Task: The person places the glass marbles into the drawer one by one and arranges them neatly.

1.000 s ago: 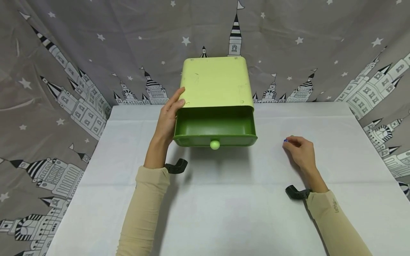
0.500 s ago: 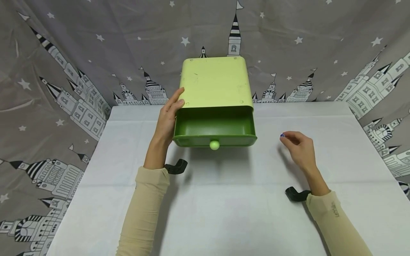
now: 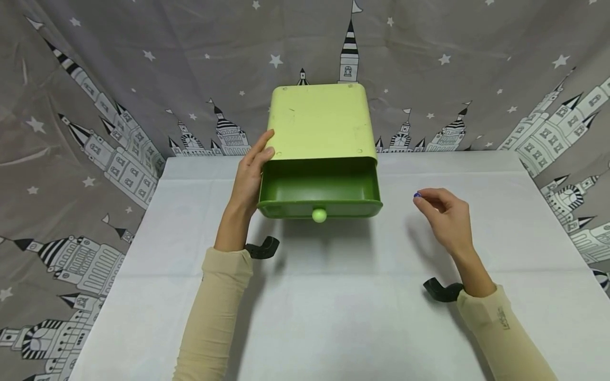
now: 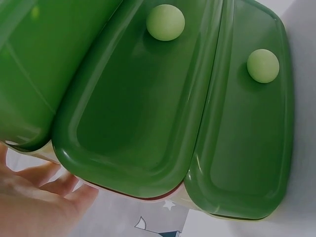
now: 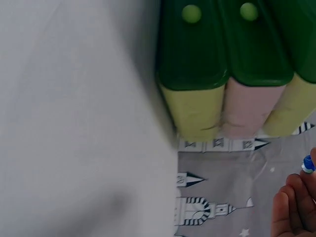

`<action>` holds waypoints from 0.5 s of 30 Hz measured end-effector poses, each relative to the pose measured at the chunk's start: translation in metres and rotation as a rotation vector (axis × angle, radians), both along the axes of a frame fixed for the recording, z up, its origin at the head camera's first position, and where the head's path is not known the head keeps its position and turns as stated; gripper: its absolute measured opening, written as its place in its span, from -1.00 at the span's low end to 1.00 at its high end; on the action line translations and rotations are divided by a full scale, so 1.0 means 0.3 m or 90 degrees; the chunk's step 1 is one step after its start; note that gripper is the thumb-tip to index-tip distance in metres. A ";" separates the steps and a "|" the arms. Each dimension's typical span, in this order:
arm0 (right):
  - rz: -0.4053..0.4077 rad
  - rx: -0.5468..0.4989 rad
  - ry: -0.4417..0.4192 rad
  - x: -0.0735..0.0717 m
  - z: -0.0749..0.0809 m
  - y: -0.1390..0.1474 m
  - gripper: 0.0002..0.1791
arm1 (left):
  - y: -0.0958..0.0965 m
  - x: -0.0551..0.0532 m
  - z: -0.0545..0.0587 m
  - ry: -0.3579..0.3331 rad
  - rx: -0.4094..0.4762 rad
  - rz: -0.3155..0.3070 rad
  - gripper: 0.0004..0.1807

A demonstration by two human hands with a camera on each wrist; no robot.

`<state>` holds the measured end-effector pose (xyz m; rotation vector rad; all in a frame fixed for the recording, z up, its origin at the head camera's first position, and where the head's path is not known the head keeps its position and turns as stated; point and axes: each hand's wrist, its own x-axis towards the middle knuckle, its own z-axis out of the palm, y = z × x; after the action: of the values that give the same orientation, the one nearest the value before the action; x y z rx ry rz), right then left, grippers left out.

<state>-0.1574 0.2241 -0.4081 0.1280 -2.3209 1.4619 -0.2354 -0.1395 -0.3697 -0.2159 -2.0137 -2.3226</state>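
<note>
A small plastic drawer chest (image 3: 321, 121) with a pale yellow top stands at the back of the table. Its top drawer (image 3: 286, 210), green with a round light-green knob (image 3: 319, 215), is pulled out, and its visible inside is bare. My left hand (image 3: 245, 180) rests against the chest's left side, fingers extended along it with tips at the top edge. To the right of the chest, my right hand (image 3: 448, 219) pinches a tiny blue-and-white piece (image 5: 308, 164) between thumb and fingertips, held above the table; its exact kind I cannot tell.
Two lower green drawers, a middle one (image 4: 133, 108) and a bottom one (image 4: 247, 133), are pushed in. The white-covered table (image 3: 333, 317) meets a grey curtain (image 3: 190, 42) printed with castles and stars behind the chest.
My right hand has risen off the table with the tiny blue piece and shifted slightly away from me and to the left. The left hand and the chest stay put.
</note>
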 end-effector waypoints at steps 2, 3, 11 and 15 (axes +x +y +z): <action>0.003 0.001 0.002 0.003 0.008 -0.007 -0.82 | 0.000 -0.001 -0.002 0.001 -0.001 0.001 -0.44; 0.004 0.003 0.004 0.002 0.004 -0.007 -0.82 | -0.001 -0.001 -0.002 0.000 -0.003 0.002 -0.44; 0.051 -0.044 0.046 0.004 0.018 -0.031 -0.82 | -0.003 -0.004 -0.005 0.000 -0.004 0.000 -0.43; 0.099 -0.074 0.061 0.016 0.046 -0.055 -0.84 | -0.001 -0.005 -0.005 0.003 0.000 0.000 -0.43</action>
<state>-0.1527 0.2077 -0.3942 0.3453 -2.1848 1.6246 -0.2369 -0.1399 -0.3712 -0.2214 -2.0104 -2.3196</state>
